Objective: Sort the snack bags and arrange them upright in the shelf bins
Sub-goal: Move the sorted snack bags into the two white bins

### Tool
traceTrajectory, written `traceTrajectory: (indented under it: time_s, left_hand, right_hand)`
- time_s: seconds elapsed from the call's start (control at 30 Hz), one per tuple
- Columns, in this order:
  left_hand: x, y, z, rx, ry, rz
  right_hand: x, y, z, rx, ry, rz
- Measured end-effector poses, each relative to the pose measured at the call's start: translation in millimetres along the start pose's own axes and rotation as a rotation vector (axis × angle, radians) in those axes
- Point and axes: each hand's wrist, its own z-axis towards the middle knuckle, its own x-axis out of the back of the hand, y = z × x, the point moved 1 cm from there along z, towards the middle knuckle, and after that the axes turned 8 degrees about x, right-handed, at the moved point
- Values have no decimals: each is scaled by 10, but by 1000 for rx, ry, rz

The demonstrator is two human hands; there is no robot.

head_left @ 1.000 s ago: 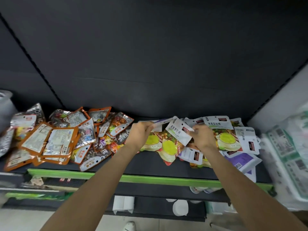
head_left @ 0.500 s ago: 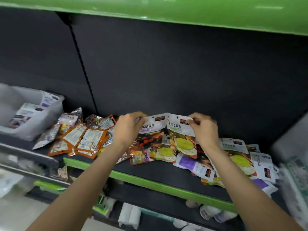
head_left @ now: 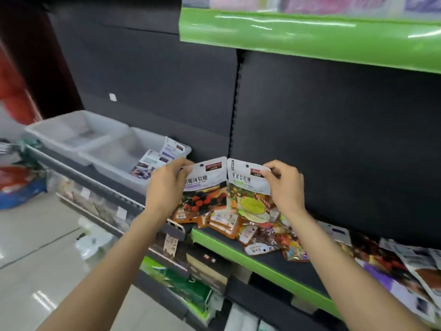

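Green-edged shelf (head_left: 250,256) carries a heap of snack bags (head_left: 267,235), above which the left hand (head_left: 167,187) pinches a berry bag (head_left: 205,187) and the right hand (head_left: 285,185) pinches a durian bag (head_left: 248,194), both upright, beside the clear bins (head_left: 114,149).

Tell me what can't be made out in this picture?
Head view only:
- Berry bag: left edge covered by the left hand.
- Green-fruit bag: right edge covered by the right hand.
- Far bin: contents blurred.
- Bags in the near bin: print too small.
- Top-shelf goods: cut off by the upper edge, blurred.
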Motion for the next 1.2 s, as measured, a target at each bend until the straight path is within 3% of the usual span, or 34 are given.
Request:
traceTrajectory:
  time_s: [0.27,0.53,0.63,0.83,0.93,1.1,1.2]
  left_hand:
    - [925,-1214,908,78,68,8]
    - [995,-1823,1843,87,40,52]
    - [836,-2015,2207,22,-80,105]
    - [512,-2405,2790,-71,-525,112]
    - [335,-2515,2912,-30,-622,127]
    - [77,-2729,2995,124,-639,54]
    - [-19,-2888,2995,223,-790,60]
  right_hand:
    - [-1310,-945,232,-60,123,34]
    - [-2109,-1250,698,-72,132,4]
    - [-2347,-1255,944,-96,151,1]
    - [-2705,-1188,1299,-74,145,-38]
    - [-2807,-1174,1370,-83,124,-46]
    - [-2873,-1311,1436,-68,166,-55]
    - [-2885,-1431,1441,-50,228,-108]
